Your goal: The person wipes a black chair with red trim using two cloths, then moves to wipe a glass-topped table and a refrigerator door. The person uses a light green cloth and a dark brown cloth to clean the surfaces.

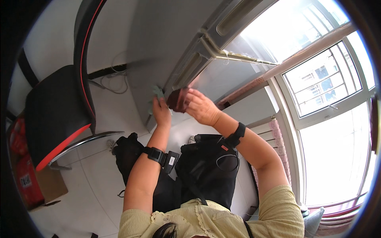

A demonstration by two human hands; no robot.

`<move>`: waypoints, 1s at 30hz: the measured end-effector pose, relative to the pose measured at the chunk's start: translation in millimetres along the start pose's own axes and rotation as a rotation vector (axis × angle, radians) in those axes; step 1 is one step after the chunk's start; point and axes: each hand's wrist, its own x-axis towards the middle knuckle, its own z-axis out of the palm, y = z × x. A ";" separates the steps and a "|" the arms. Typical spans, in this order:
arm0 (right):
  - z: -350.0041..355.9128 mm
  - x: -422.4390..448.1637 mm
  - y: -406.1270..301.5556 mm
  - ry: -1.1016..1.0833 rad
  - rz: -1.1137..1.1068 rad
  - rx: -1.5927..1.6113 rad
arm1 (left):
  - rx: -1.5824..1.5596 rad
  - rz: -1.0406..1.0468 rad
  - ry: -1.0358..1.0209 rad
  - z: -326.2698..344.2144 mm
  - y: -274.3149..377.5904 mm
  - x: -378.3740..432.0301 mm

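Before me stands a grey refrigerator (pixel 160 44) with recessed door handles. My left hand (pixel 162 112) is at the lower part of its side, close to the front edge, with a pale green cloth (pixel 158 91) under and around the fingers. Just to the right, my right hand (pixel 202 107) grips a dark maroon cloth (pixel 177 100), slightly blurred, in front of the lower door (pixel 220 78). The two hands are close together but apart. Part of the green cloth is hidden behind my left hand.
A black chair with red trim (pixel 56 116) stands at the left, beside a cardboard box (pixel 53 186) with red packages. A loose white cable (pixel 114 90) lies by the wall. Windows (pixel 324 80) and a radiator with a pink cover (pixel 276 134) are at the right.
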 end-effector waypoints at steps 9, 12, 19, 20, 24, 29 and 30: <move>11.4 -20.7 -19.2 -0.013 0.187 0.192 | -0.275 0.094 -0.078 6.4 54.7 -11.4; 23.0 -59.5 -6.1 0.096 0.400 0.154 | -0.189 0.230 -0.165 6.4 70.2 -12.2; 92.4 -126.4 27.3 0.784 1.683 1.471 | 0.064 0.348 -0.240 13.2 57.8 -19.4; 94.1 -105.9 19.5 0.877 1.865 1.607 | 0.085 0.317 -0.245 5.5 56.4 -16.2; 152.8 -75.1 -6.2 1.080 2.155 1.854 | 0.095 0.235 -0.235 8.7 48.8 -17.4; 208.5 -22.0 -80.3 1.321 2.167 2.264 | 0.246 0.203 -0.151 -2.5 37.2 -15.0; 215.6 -11.8 -92.5 1.396 2.097 2.307 | 0.221 0.195 -0.136 -0.2 36.1 -15.2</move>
